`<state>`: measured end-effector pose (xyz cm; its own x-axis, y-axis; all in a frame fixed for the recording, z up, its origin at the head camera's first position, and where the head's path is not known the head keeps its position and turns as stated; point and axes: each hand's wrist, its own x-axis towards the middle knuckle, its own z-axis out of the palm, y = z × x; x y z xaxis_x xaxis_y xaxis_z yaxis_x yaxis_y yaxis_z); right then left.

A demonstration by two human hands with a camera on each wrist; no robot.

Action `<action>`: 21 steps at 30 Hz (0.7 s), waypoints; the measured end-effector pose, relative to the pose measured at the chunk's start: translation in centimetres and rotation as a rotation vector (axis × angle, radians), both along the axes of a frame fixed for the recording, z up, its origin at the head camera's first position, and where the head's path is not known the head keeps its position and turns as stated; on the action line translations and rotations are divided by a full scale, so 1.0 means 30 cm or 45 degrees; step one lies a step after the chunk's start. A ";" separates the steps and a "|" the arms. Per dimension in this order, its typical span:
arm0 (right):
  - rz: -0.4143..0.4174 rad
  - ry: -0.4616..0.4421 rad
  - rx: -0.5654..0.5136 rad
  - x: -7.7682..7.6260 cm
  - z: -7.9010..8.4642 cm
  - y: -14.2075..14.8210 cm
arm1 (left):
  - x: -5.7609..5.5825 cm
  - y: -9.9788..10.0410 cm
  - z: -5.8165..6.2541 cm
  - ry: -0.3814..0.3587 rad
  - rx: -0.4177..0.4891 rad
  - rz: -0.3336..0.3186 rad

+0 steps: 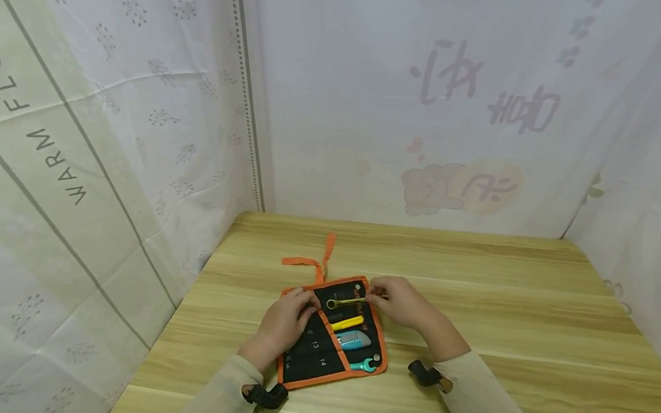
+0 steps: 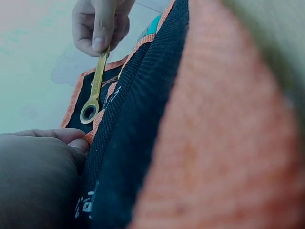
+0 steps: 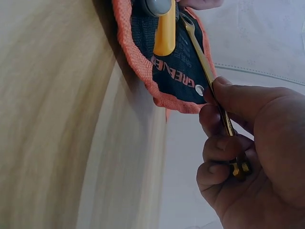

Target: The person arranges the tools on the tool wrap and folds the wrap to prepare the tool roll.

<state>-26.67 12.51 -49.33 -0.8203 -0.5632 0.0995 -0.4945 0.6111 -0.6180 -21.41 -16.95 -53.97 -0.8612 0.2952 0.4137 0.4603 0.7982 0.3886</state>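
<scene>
A black tool pouch [image 1: 315, 376] with orange trim lies opened out on the table. My right hand [image 1: 399, 301] holds a gold combination wrench [image 2: 97, 83] by its shaft, its open end tucked into the palm in the right wrist view. The wrench's ring end is over the black cloth, right beside the mouth of the top pocket. With thumb and finger, my left hand [image 1: 285, 324] pinches the orange pocket edge [image 2: 89, 137]. Standing in the other pockets are a yellow-handled tool [image 1: 348, 323], a light-blue utility knife [image 1: 354, 340] and a teal wrench [image 1: 364, 365].
Orange tie straps [image 1: 321, 263] trail from the pouch's far edge onto the wooden table [image 1: 479, 265]. Patterned white curtains [image 1: 339, 102] stand behind the table and along both sides. A black wrist mount [image 1: 424, 374] sits by the right sleeve, another [image 1: 269, 396] by the left.
</scene>
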 end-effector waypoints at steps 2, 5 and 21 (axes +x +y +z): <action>-0.001 -0.002 0.003 -0.004 -0.001 -0.008 | 0.000 0.000 0.000 0.003 -0.001 0.000; 0.001 -0.012 -0.004 -0.012 -0.004 -0.021 | 0.000 -0.001 0.002 0.009 0.003 -0.005; -0.072 -0.001 0.055 -0.026 0.025 -0.095 | -0.002 0.003 0.000 0.018 0.032 -0.034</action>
